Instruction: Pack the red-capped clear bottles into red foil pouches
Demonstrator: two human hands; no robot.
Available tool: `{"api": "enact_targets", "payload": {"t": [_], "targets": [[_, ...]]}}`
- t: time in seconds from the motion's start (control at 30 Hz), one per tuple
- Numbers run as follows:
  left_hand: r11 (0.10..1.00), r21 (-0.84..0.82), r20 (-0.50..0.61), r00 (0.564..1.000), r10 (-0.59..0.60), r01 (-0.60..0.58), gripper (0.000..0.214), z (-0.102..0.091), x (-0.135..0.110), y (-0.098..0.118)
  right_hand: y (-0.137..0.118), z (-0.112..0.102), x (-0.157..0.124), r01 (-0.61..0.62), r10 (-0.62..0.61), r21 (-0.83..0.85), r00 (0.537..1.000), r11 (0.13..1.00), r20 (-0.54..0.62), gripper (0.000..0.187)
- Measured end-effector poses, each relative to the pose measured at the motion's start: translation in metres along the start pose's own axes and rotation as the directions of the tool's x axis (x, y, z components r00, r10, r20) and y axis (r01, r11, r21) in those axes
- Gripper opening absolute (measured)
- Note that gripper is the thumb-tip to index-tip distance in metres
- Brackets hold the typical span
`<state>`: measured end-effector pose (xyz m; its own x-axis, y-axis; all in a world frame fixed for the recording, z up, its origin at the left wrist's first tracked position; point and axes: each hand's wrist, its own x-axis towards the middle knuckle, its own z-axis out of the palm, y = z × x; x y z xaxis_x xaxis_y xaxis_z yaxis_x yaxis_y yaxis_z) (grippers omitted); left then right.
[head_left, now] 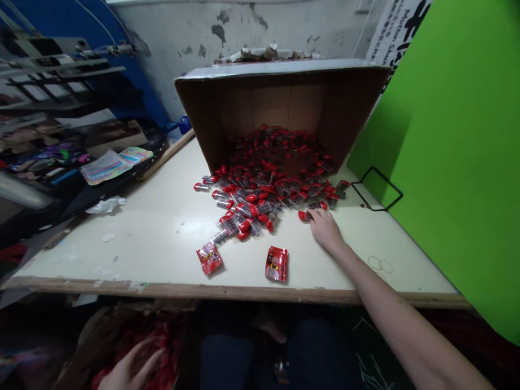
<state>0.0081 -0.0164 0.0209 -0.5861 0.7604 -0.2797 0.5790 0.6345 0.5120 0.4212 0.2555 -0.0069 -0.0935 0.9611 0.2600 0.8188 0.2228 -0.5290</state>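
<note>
A cardboard box (203,108) lies tipped on its side on the table, spilling a pile of several small clear tubes with red caps (260,203). My right hand (325,227) reaches to the pile's right edge, fingers curled on a red-capped tube (304,215). Two red packets lie near the front edge, one on the left (209,257) and one in the middle (277,264). My left hand (132,371) is below the table edge, fingers spread over a box of red packets (162,346).
The pale table (154,238) has a worn wooden front edge. A green panel (455,141) stands at the right with a black wire bracket (377,189) at its foot. Cluttered shelves and colourful papers (114,162) sit at the left. Crumpled white paper (106,205) lies nearby.
</note>
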Motion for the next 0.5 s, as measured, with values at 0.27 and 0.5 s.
{"api": "enact_targets", "payload": {"t": [0.27,0.5], "targets": [[0.862,-0.323,0.111,0.889,0.444,-0.390,0.028,0.109,0.002,0.187,-0.026,-0.015,-0.064,-0.036,0.024,0.228,0.998,0.973,0.054,0.027],[0.870,-0.334,0.114,0.901,0.418,-0.362,0.023,0.147,0.021,0.202,-0.054,-0.020,-0.107,-0.187,0.151,0.511,0.982,0.839,0.110,0.031]]}}
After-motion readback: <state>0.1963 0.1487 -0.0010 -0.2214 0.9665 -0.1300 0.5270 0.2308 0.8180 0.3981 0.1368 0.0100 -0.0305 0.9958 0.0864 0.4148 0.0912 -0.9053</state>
